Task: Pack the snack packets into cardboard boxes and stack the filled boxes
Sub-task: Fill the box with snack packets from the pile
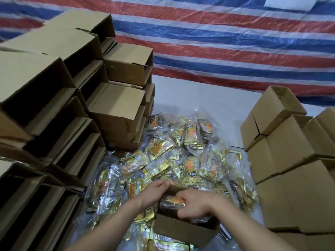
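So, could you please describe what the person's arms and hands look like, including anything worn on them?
Both forearms are bare, with no sleeve in view. The left hand and right hand wear no gloves, and no watch, bracelet or ring shows. The fingers are uncovered.

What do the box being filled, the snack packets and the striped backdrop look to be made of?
Open box: brown corrugated cardboard, matte; plain kraft faces and folded flaps show it. Snack packets: likely metallised plastic film, glossy gold print with bright glints, many bundled in clear crinkled plastic bags. Striped backdrop: probably woven plastic tarpaulin, red, white and blue bands with a slight sheen and creases.
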`<state>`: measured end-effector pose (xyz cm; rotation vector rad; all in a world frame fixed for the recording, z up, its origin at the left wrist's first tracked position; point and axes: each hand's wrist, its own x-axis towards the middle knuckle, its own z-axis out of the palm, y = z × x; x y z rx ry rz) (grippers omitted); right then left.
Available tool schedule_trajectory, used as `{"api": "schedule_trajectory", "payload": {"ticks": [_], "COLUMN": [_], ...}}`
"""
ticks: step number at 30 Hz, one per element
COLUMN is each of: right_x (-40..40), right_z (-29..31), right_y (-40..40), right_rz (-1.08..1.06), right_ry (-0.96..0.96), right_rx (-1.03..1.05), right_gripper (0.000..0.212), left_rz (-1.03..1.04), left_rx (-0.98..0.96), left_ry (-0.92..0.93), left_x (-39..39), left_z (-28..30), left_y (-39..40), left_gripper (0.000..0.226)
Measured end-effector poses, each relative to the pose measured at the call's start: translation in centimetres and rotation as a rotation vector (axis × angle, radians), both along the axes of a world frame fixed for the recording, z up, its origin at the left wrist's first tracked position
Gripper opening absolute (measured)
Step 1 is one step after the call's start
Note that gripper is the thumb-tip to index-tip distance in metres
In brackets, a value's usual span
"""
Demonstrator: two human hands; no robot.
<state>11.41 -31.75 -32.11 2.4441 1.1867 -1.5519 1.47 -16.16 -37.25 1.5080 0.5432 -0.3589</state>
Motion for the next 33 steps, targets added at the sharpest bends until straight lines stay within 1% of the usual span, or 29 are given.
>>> {"api": "schedule_trajectory", "payload": {"ticks": [2,5,6,8,11,12,13,15,16,17,18,20,21,23,25,26,28,30,31,33], "right_x": [-1.0,-2.0,-2.2,-2.1,-1.5,-1.4,-1.2,-1.2,-1.5,-1.9,-2.5,-3.6,-4.1,-4.8,-4.6,-4.3,-3.4,-2.4,-2.2,-2.3], "right_z": [-1.9,-4.7,-5.3,-5.8,-4.6,-4.0,-3.4,-2.3,-2.0,-1.9,-2.2,-3.0,-3.7,-4.4,-3.9,-3.7,-3.4,-3.4,-3.5,-3.6], "right_y": [0.6,0.9,0.8,0.3,-0.7,-1.0,-1.3,-1.7,-1.6,-1.3,-0.9,-0.2,-0.1,0.1,0.0,-0.2,-1.0,-1.7,-1.9,-2.1], "right_rz": [0.003,0.040,0.012,-0.094,-0.201,-0.211,-0.221,-0.276,-0.297,-0.273,-0.222,-0.204,-0.238,-0.287,-0.319,-0.338,-0.411,-0.448,-0.423,-0.372], "right_ry": [-0.030,-0.075,-0.064,0.019,0.109,0.099,0.081,0.060,0.089,0.123,0.153,0.212,0.261,0.341,0.311,0.253,0.187,0.145,0.124,0.144], "right_rx": [-0.024,-0.040,-0.046,-0.033,0.037,0.076,0.127,0.194,0.181,0.134,0.066,-0.063,-0.094,-0.088,-0.101,-0.072,0.066,0.146,0.139,0.101], "right_gripper": [0.033,0.038,0.040,0.048,0.062,0.061,0.052,0.028,0.029,0.036,0.041,0.049,0.049,0.047,0.055,0.056,0.048,0.044,0.045,0.046], "left_rz": [0.021,0.028,0.036,0.054,0.053,0.052,0.055,0.056,0.049,0.037,0.024,-0.009,-0.021,-0.028,-0.021,-0.020,-0.023,-0.020,-0.016,-0.014], "left_rx": [0.023,0.087,0.090,0.087,0.113,0.112,0.104,0.089,0.100,0.127,0.162,0.224,0.241,0.243,0.234,0.237,0.249,0.252,0.246,0.243], "left_ry": [-0.017,-0.038,-0.040,-0.044,-0.061,-0.067,-0.067,-0.067,-0.072,-0.084,-0.100,-0.111,-0.103,-0.091,-0.099,-0.105,-0.110,-0.104,-0.100,-0.095], "left_x": [0.0,-0.2,-0.3,-0.5,-0.7,-0.7,-0.7,-0.8,-0.8,-0.8,-0.8,-0.9,-1.0,-1.2,-1.3,-1.3,-1.1,-1.2,-1.2,-1.4], "left_z": [-0.5,-1.4,-1.8,-2.2,-2.3,-2.2,-2.1,-1.9,-1.7,-1.6,-1.5,-1.4,-1.5,-1.6,-1.7,-1.7,-1.7,-1.8,-1.8,-1.9], "left_y": [-0.3,-0.4,-0.4,-0.2,-0.2,-0.2,-0.3,-0.6,-0.7,-0.8,-0.9,-1.0,-1.0,-0.9,-0.8,-0.8,-0.8,-0.9,-1.0,-1.0], "left_gripper": [0.030,0.032,0.031,0.031,0.031,0.030,0.030,0.031,0.031,0.032,0.032,0.031,0.030,0.029,0.028,0.028,0.028,0.029,0.029,0.029]}}
